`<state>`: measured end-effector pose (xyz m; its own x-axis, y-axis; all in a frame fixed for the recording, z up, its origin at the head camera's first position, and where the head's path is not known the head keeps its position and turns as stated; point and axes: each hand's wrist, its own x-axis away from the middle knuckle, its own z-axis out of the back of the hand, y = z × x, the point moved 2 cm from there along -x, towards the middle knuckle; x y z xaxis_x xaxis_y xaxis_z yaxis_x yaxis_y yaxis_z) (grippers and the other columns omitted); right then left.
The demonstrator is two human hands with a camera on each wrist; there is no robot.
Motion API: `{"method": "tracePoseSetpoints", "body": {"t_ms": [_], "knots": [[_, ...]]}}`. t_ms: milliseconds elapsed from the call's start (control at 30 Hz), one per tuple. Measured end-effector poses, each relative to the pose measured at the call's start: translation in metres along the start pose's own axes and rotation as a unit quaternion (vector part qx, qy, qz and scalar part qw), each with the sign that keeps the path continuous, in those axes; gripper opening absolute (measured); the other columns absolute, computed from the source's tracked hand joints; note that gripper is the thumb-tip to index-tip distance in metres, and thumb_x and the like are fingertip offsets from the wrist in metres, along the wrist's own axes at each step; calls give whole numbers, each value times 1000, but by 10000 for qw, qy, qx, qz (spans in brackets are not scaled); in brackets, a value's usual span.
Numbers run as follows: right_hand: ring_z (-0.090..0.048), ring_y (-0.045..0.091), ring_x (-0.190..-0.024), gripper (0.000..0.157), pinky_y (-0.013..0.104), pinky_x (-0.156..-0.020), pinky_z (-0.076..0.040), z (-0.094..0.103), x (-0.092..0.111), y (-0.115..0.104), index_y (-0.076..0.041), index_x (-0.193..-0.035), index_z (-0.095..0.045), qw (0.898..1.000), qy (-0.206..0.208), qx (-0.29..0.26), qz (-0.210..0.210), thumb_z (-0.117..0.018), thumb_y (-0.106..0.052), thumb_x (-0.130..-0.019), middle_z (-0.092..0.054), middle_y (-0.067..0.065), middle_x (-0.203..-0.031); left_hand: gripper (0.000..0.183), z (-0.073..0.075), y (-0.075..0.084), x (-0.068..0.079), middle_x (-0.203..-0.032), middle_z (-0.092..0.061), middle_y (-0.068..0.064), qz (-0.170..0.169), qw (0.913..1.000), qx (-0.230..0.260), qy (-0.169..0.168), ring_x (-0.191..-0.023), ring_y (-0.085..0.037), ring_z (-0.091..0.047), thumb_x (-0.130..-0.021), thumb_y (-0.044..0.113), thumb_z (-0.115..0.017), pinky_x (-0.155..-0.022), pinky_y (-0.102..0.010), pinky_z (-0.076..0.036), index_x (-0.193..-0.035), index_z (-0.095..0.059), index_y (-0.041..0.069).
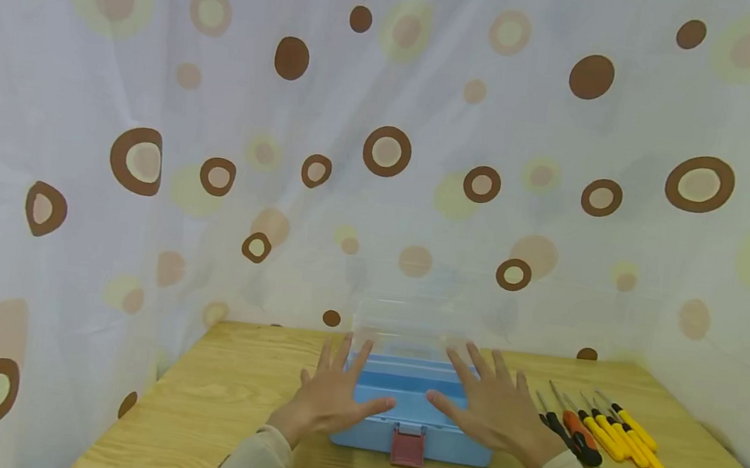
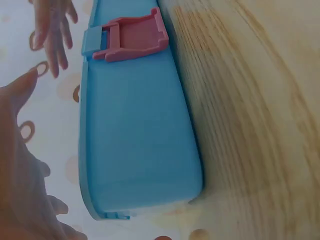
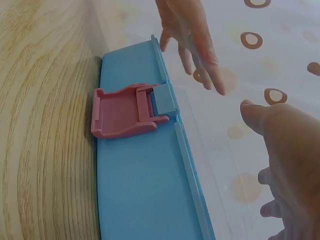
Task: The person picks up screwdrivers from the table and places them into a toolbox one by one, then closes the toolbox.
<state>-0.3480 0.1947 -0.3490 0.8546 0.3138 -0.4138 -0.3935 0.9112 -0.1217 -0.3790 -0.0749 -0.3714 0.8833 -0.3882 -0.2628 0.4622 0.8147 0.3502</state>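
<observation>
A light blue plastic toolbox (image 1: 447, 447) stands on the wooden table, its clear lid (image 1: 400, 319) raised at the back. At the middle of its front the pink latch (image 1: 408, 450) hangs down unfastened; both wrist views show this latch (image 2: 137, 37) close up. My left hand (image 1: 329, 400) hovers over the left end of the box, fingers spread, holding nothing. Across from it, my right hand (image 1: 497, 409) is spread over the right end, likewise holding nothing. Part of the box's inside is hidden behind the hands.
To the right of the box lies a row of several screwdrivers, with yellow handles (image 1: 637, 446), one orange and black handle (image 1: 582, 437) and black ones (image 1: 558, 427). A white curtain (image 1: 335, 104) with brown and yellow circles hangs behind the wooden table (image 1: 224, 379) and along both sides.
</observation>
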Motion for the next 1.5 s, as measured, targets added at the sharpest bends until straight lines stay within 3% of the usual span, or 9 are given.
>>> {"method": "tracePoseSetpoints", "body": {"t_ms": [233, 400, 500, 733, 1000, 1133, 1267, 1367, 1500], "knots": [[-49, 52, -131, 76, 72, -96, -42, 2, 2, 15, -7, -155, -47, 9989, 338, -313, 20, -48, -63, -103, -48, 26, -151, 122, -5, -16, -1, -169, -1, -24, -38, 9914, 1307, -57, -151, -52, -9, -84, 79, -62, -111, -73, -26, -167, -3, 12], [-55, 50, -125, 67, 70, -93, -46, 7, 4, 28, -6, -149, -54, 9962, 609, -585, -201, -50, -57, -105, -53, 23, -145, 124, -9, -24, 0, -168, -12, -22, -424, 9738, 2230, 150, -151, -43, -21, -81, 62, -80, -112, -66, -31, -167, -6, 12], [-54, 51, -124, 64, 70, -95, -44, 5, 7, 39, -3, -144, -57, 9942, 691, -739, -375, -50, -54, -106, -54, 25, -144, 126, -14, -29, 2, -166, -17, -23, -344, 9649, 2599, 141, -148, -44, -28, -79, 56, -86, -111, -66, -33, -166, -7, 10], [-55, 51, -121, 63, 69, -95, -44, -1, 20, 65, 0, -136, -63, 9912, 781, -727, -779, -49, -54, -107, -57, 26, -139, 131, -20, -35, 9, -164, -26, -27, 511, 9549, 2925, -64, -145, -48, -33, -77, 52, -89, -111, -67, -32, -165, -5, 4], [-56, 56, -114, 67, 71, -92, -44, -7, 32, 93, 7, -120, -70, 9897, 708, -499, -1140, -46, -55, -107, -56, 34, -132, 120, -18, -34, 6, -158, -39, -18, 148, 9171, 3966, -379, -136, -39, -46, -80, 27, -92, -112, -62, -34, -166, -11, 9], [-58, 55, -109, 67, 68, -88, -48, -11, 36, 109, 5, -104, -75, 9880, 640, -381, -1356, -49, -56, -106, -57, 36, -128, 118, -14, -35, 5, -158, -40, -18, 187, 9131, 4055, -391, -137, -39, -45, -80, 24, -92, -113, -62, -33, -166, -14, 8], [-60, 54, -108, 60, 65, -84, -51, -17, 40, 123, -6, -82, -78, 9879, 493, -268, -1443, -52, -55, -105, -63, 35, -119, 114, -12, -37, 4, -154, -45, -19, 283, 9077, 4170, -378, -135, -39, -47, -78, 21, -92, -113, -62, -33, -165, -20, 6], [-60, 53, -110, 56, 67, -90, -49, -21, 45, 133, -12, -71, -76, 9882, 356, -340, -1453, -55, -51, -104, -67, 33, -112, 110, -15, -38, 4, -150, -49, -19, 300, 9006, 4319, -392, -132, -38, -50, -78, 18, -92, -112, -61, -35, -163, -24, 4], [-60, 52, -112, 51, 67, -92, -48, -26, 47, 142, -14, -62, -72, 9877, 150, -367, -1515, -64, -46, -101, -69, 30, -109, 106, -17, -40, 4, -149, -51, -18, 394, 9007, 4309, -374, -131, -38, -51, -78, 18, -93, -112, -61, -36, -161, -29, 2]]}}
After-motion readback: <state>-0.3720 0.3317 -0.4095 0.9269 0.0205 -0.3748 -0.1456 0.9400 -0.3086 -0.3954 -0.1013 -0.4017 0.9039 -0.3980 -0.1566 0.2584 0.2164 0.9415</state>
